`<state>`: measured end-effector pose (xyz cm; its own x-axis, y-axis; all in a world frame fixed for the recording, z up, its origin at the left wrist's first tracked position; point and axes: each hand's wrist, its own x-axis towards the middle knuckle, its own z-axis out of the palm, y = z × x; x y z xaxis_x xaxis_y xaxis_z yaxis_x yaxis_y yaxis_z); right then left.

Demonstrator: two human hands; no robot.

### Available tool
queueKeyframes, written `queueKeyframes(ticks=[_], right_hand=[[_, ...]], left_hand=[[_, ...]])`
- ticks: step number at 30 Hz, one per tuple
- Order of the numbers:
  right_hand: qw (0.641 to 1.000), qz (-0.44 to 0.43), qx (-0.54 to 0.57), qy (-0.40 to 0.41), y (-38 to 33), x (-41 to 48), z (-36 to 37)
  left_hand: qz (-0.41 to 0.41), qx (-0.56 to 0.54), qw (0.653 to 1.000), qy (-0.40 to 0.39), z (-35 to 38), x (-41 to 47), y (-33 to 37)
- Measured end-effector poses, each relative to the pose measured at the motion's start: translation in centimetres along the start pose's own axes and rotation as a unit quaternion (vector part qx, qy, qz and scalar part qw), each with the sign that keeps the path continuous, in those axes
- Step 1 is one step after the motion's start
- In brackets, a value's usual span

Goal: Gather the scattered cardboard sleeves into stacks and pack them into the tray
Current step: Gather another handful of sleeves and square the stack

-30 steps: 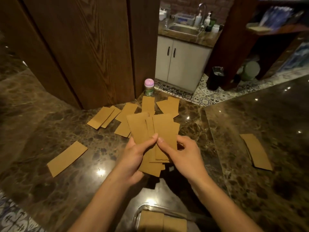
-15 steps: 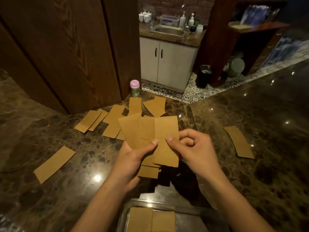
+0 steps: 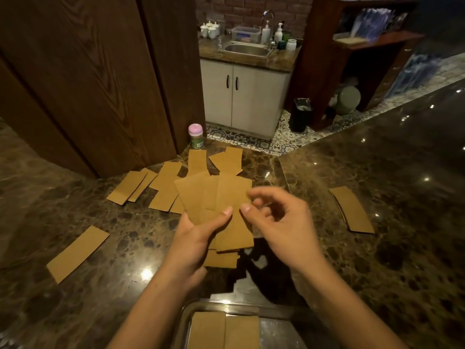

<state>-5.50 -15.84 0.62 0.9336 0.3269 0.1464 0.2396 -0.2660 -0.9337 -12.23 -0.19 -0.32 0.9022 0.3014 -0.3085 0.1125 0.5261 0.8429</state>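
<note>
My left hand (image 3: 193,238) is shut on a fanned bunch of brown cardboard sleeves (image 3: 226,197), held upright above the marble counter. My right hand (image 3: 281,227) is blurred beside them, fingers loosely curled and apart, thumb tip at the front sleeve's right edge. More sleeves lie scattered (image 3: 166,177) behind the bunch, one lone sleeve (image 3: 78,253) lies at the left, and a small stack (image 3: 352,210) lies at the right. A metal tray (image 3: 183,321) at the bottom edge holds two side-by-side stacks of sleeves (image 3: 226,333).
A small jar with a pink lid (image 3: 195,136) stands at the counter's far edge beside a dark wooden pillar (image 3: 100,84). Beyond the counter are a white sink cabinet (image 3: 241,96) and a black bin (image 3: 300,114) on the tiled floor.
My right hand has let go of its pinch on the front sleeve and shifted slightly right, fingers spreading. The bunch in my left hand looks more squared up. The view has tilted down.
</note>
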Motion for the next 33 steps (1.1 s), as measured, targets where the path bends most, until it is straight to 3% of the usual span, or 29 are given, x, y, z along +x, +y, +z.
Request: queueKeyframes(ticks=[4, 8, 10, 12, 16, 19, 21, 25, 28, 29, 33], right_hand=[[0.992, 0.059, 0.099, -0.056, -1.6, 1.7, -1.9], [0.978, 0.095, 0.185, 0.026, -1.9, 2.1, -2.1], [0.976, 0.11, 0.189, 0.021, -1.7, 1.7, -2.3], [0.98, 0.126, 0.141, -0.055, -1.3, 1.2, -3.5], [0.964, 0.064, -0.094, -0.242, -1.2, 1.2, -5.4], [0.947, 0.041, -0.166, -0.271, -1.8, 1.5, -4.5], [0.95, 0.042, -0.184, -0.248, -2.2, 1.4, -4.0], [0.993, 0.086, -0.032, -0.076, -1.5, 1.1, -3.8], [0.956, 0.151, 0.247, -0.04, -1.3, 0.7, -3.4], [0.943, 0.158, 0.291, -0.041, -1.3, 0.5, -3.1], [0.954, 0.141, 0.264, -0.031, -1.1, -0.4, -1.3]], left_hand=[[-0.003, 0.009, 0.999, -0.047, -0.4, -0.3, 0.1], [0.022, 0.01, 0.998, -0.066, -0.2, -0.5, 0.3], [0.049, 0.01, 0.998, -0.045, -0.2, -0.3, 0.4], [0.067, 0.011, 0.997, -0.033, -0.5, -0.1, 0.5], [0.059, 0.051, 0.995, -0.057, -0.9, -0.1, 0.6], [0.032, 0.075, 0.992, -0.092, -0.3, -0.3, 0.3], [0.02, 0.064, 0.993, -0.096, 0.0, -0.4, 0.1], [-0.012, -0.019, 0.993, -0.119, -0.5, -0.6, 0.5], [0.016, 0.015, 0.994, -0.104, -0.4, -0.8, 0.6], [0.026, 0.019, 0.994, -0.102, -0.2, -0.7, 0.6], [0.053, 0.047, 0.993, -0.096, 1.0, -0.5, 0.1]])
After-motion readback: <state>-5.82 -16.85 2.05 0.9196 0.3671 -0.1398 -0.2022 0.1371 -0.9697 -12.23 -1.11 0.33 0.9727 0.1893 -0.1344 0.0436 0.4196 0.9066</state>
